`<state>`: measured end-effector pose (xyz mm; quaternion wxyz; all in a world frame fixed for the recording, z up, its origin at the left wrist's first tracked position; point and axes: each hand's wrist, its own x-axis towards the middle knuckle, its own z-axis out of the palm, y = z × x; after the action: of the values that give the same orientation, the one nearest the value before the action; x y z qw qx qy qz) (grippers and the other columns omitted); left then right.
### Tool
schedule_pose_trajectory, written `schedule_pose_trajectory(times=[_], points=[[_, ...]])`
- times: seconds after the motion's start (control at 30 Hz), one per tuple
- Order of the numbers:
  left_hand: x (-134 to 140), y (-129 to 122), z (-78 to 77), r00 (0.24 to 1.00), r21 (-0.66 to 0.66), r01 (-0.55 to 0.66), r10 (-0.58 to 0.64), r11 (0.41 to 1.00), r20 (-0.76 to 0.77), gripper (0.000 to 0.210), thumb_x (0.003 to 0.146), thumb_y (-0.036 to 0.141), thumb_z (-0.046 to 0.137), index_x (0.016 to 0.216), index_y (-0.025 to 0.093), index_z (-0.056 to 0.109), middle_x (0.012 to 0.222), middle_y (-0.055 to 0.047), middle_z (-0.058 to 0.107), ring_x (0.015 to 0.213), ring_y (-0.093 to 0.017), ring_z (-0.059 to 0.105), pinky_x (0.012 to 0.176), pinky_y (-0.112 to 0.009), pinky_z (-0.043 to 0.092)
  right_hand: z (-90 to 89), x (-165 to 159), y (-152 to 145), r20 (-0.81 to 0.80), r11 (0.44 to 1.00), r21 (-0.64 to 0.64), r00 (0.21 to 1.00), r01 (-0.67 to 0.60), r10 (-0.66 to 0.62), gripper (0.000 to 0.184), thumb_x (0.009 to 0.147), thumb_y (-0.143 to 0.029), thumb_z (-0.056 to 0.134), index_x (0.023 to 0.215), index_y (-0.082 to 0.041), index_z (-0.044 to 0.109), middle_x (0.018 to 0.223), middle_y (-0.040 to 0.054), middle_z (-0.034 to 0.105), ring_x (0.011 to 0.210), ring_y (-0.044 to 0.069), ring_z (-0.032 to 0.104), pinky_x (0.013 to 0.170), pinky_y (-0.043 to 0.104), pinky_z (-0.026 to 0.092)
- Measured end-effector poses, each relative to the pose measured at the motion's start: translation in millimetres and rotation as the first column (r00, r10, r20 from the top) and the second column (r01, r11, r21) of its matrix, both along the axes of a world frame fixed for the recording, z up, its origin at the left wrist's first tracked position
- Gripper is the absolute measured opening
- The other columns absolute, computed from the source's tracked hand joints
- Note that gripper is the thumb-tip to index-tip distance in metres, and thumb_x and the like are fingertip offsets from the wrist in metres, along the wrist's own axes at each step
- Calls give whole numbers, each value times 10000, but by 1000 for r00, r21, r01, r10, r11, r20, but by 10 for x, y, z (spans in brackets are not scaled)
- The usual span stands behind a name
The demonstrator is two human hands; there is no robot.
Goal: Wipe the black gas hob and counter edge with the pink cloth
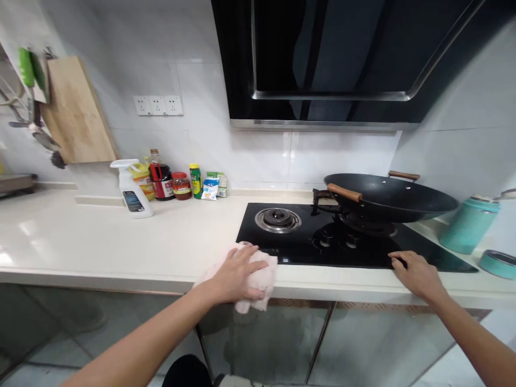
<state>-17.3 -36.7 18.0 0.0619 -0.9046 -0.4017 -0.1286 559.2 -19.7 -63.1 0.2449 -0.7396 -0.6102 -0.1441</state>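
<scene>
The cloth [267, 273] is pressed under the spread, unclenched left hand [238, 273] at the counter's [121, 247] front edge, beside the hob [296, 244]; by its overhang, it could be pulled off if pressure were eased. Whether anything is gripped by the curled right hand [419, 275] cannot be told.

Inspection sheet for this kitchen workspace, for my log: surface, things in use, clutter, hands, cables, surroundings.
Surface: white countertop with a black cooktop set in it.
Things in use: pink cloth, partly hanging over the counter's front edge.
Clutter: wok over the right burner; spray bottle and red-lidded jar left of the cooktop; turquoise flask at right.
Hands: left hand spread on the cloth; right hand at the cooktop's front edge.
Cables: nothing seen.
Surroundings: range hood above; wall sockets; hanging cutting board.
</scene>
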Motion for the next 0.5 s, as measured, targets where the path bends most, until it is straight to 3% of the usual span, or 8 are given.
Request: schedule_pose_trajectory(times=[0.13,0.3,0.4,0.5], points=[[-727,4,24,987,54,-136,140,989,-85,847,653,643,823,1424,408,561,1541,-119,443,1405,-427,373,1110,-603,320,-32,20,11,19,1000,10,1000,3,-4,460,932,-453,348,1101,-234,715,1255,106,674,1119,319,621,883,473,495],[-1517,-12,84,926,-18,-339,331,941,-185,963,702,739,718,1544,399,400,1529,-123,478,1404,-423,393,1064,-599,384,-34,24,4,11,1000,8,1000,-2,2,472,928,-460,327,1099,-242,709,1235,97,682,1140,331,617,897,502,507],[-1835,-9,91,880,-64,-462,448,885,-160,1005,700,780,685,1569,408,343,1611,-119,397,1451,-453,344,1056,-642,391,-29,17,6,16,1000,-1,1000,1,-1,468,919,-453,335,1090,-238,715,1242,106,683,1142,337,619,897,510,508],[-1944,-32,60,868,-58,-494,487,868,-103,829,785,723,642,1522,401,442,1588,-102,445,1436,-433,385,1056,-615,419,-28,-1,11,14,1000,6,1000,1,-1,460,913,-444,347,1086,-236,719,1239,107,687,1117,336,630,894,511,503]])
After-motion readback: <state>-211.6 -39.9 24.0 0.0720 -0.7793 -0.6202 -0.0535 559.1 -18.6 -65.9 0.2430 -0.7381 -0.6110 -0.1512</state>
